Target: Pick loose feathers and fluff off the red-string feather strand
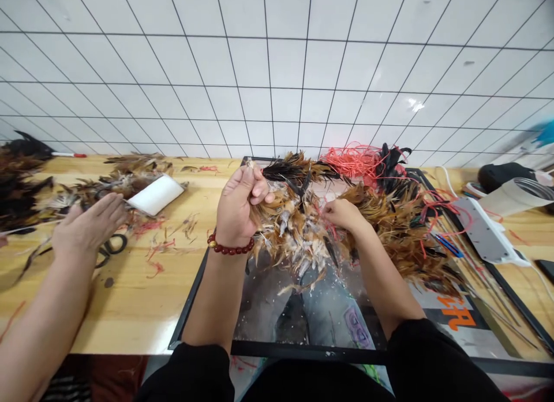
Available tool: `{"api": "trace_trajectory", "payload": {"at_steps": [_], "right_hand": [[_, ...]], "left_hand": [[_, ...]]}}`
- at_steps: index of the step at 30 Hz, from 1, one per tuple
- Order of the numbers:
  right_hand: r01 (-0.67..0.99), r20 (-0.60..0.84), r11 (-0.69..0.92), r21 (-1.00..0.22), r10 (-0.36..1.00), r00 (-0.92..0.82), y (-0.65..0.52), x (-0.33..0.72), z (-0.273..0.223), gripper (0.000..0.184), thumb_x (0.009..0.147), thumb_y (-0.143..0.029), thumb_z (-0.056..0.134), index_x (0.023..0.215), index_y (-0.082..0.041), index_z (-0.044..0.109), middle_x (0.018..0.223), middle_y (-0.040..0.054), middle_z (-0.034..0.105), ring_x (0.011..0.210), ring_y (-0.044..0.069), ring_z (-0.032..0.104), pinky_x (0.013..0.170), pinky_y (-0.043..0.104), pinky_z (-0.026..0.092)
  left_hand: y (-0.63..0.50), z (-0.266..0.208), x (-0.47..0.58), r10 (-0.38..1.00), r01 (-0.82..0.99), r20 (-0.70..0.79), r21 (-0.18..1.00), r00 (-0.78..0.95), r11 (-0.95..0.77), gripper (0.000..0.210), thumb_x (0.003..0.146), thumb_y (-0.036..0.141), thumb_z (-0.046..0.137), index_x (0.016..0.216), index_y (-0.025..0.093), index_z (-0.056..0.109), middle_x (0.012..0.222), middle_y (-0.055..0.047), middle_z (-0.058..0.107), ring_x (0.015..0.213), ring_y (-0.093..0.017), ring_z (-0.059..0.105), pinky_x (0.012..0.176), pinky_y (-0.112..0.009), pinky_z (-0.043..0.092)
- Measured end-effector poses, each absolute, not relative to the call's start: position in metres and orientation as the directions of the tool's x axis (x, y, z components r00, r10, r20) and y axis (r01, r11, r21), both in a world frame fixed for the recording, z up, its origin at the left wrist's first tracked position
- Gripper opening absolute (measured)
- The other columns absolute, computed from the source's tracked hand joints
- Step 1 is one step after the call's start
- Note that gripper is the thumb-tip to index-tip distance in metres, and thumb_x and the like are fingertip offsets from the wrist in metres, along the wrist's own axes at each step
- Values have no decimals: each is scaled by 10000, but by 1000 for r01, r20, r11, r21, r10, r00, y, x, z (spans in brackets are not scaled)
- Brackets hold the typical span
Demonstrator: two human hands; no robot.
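Note:
My left hand (241, 200), with a dark red bead bracelet (231, 249) at the wrist, is raised with its fingers closed on feathers (257, 213). Brown feathers show just under its fingertips. Beside its fingers, a dark bunch of feathers (298, 168) reaches to the right; whether the hand touches it I cannot tell. My right hand (344, 214) is bent down into the feather pile, thumb and fingers together near pink string. What it pinches is hidden. Between both hands lie loose pale and brown feathers (305, 240) on a black-framed glossy board (268, 310).
Pink string (352, 161) is heaped at the back, with brown feather bunches (402, 235) on the right. A power strip (489, 232) and a blue pen (449, 245) lie farther right. At left, another person's hand (90, 223) is near scissors (111, 246) and a white roll (156, 195).

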State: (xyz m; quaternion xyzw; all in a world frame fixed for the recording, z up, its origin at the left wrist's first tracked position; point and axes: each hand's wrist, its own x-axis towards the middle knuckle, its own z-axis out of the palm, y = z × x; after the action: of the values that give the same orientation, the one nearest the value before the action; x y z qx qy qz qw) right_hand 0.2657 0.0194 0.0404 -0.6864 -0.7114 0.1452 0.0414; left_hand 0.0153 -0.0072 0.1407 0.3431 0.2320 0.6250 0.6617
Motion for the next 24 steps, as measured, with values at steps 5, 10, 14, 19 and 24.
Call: {"api": "trace_trajectory", "payload": {"at_steps": [5, 10, 14, 19, 24], "right_hand": [[871, 4, 66, -486, 997, -73, 21, 288, 41, 189, 825, -265, 578, 765, -178, 734, 686, 26, 698, 660, 150, 586, 664, 257, 403], [637, 40, 28, -771, 999, 4, 16, 289, 51, 188, 787, -359, 629, 743, -180, 667, 614, 4, 637, 580, 131, 534, 603, 258, 410], [259, 77, 65, -964, 996, 38, 10, 272, 81, 284, 797, -480, 630, 806, -204, 566, 673, 0, 648, 488, 98, 479, 485, 235, 361], [270, 276, 262, -926, 961, 15, -2, 253, 113, 222, 868, -423, 579, 813, -211, 545, 640, -28, 582, 511, 94, 452, 519, 234, 353], [712, 280, 367, -599, 929, -243, -21, 241, 113, 144, 904, -267, 516, 808, -204, 602, 705, 12, 644, 660, 149, 551, 658, 277, 369]], "left_hand": [[2, 130, 22, 989, -632, 65, 774, 133, 34, 267, 958, 281, 619, 723, 160, 581, 532, 74, 400, 436, -24, 355, 512, -158, 456], [7, 117, 35, 978, -573, 46, 815, 203, 81, 261, 945, 296, 632, 732, 158, 574, 528, 76, 414, 437, -26, 332, 521, -165, 464], [3, 106, 47, 962, -485, 88, 873, 257, 50, 300, 877, 395, 704, 741, 159, 579, 544, 69, 456, 448, -32, 336, 523, -185, 470], [-6, 102, 51, 933, -374, 283, 909, 224, -186, 334, 875, 475, 673, 763, 167, 608, 646, 34, 538, 505, -46, 399, 551, -195, 453], [-15, 99, 52, 820, 8, 537, 836, 196, -549, 246, 978, 344, 509, 883, 179, 665, 1107, -96, 706, 706, -109, 583, 641, -257, 493]]}}
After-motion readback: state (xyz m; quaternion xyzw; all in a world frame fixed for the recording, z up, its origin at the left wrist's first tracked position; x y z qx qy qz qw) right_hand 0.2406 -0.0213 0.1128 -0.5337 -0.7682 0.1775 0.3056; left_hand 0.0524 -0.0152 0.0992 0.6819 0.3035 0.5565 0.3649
